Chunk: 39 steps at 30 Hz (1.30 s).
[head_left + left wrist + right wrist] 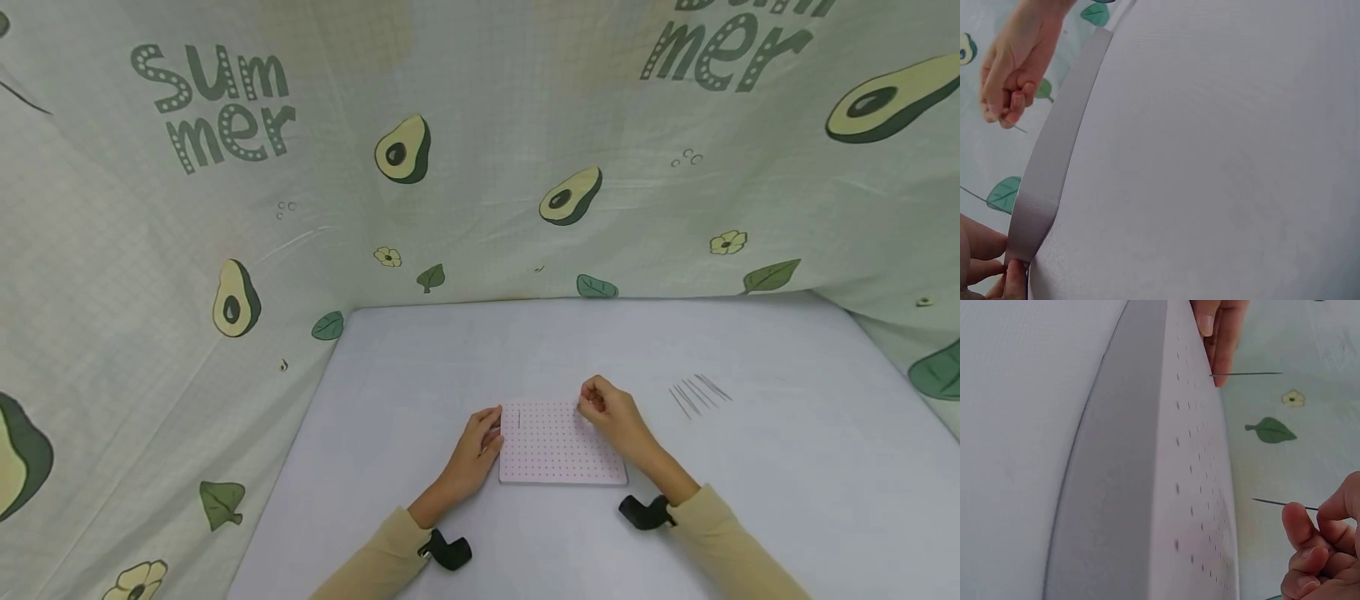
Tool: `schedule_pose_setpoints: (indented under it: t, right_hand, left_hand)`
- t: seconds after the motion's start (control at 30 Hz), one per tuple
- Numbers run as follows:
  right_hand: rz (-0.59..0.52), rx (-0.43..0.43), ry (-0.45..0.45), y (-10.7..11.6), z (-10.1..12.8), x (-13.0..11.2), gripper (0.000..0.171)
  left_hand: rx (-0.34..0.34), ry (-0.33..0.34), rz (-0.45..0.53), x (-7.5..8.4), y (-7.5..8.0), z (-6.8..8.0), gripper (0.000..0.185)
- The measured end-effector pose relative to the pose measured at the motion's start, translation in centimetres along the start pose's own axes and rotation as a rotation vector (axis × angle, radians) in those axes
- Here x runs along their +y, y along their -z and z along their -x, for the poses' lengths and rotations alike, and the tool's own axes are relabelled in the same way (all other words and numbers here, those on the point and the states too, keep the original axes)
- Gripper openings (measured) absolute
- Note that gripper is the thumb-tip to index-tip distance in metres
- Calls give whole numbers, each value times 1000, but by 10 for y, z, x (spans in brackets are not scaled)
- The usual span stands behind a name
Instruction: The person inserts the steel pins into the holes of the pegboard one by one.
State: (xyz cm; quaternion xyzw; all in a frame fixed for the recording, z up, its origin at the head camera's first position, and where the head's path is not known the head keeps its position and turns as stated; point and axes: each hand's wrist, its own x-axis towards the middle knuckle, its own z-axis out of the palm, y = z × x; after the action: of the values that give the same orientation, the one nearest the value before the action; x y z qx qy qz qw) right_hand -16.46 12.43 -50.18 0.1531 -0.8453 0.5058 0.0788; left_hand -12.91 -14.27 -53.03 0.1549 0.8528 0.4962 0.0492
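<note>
A white board [562, 454] with rows of small holes lies on the table. At its left edge my left hand [470, 450] rests with fingertips touching the side, also seen close up in the left wrist view. One thin needle [1247, 374] stands upright from the board near its upper left corner. Over the board's upper right part, my right hand [611, 417] pinches another needle [1269, 502] between thumb and index finger. Its pointed end sticks out free above the holes, the other fingers curled. Most of this needle is too fine to make out in the head view.
Several thin needles [697, 394] lie side by side on the white table [787, 483], right of the board. A cloth [480, 233] printed with avocados and leaves hangs behind and at the sides. Black wrist mounts [450, 552] sit at both sleeves.
</note>
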Motion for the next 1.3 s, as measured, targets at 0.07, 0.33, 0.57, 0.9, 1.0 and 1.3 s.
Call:
schedule_pose_setpoints:
  t: [0.07,0.33,0.57,0.9,1.0,1.3]
  right_hand:
    - [-6,-4,8,-4,0,0,10]
    - [-57,-48,20,-18,3,-2,8]
    - [-89,-63,36,-28,2,-8,8]
    - [-87,-66,64,-40,0,-11,7]
    - [-88,-61,54,-43,-1,-12,8]
    - [-107,-83,32,-51,-2,-15,9]
  left_hand:
    - [1,-2,4,0,0,0,51]
    - [1,2,5,-1,0,2,51]
    - [-2,-2,12,-2,-1,2,51]
    - [-2,-9,-3,-3,0,0,51]
    - [-5,-12,3,-4,0,-1,51]
    - [-7,-13,8,-7,0,-1,51]
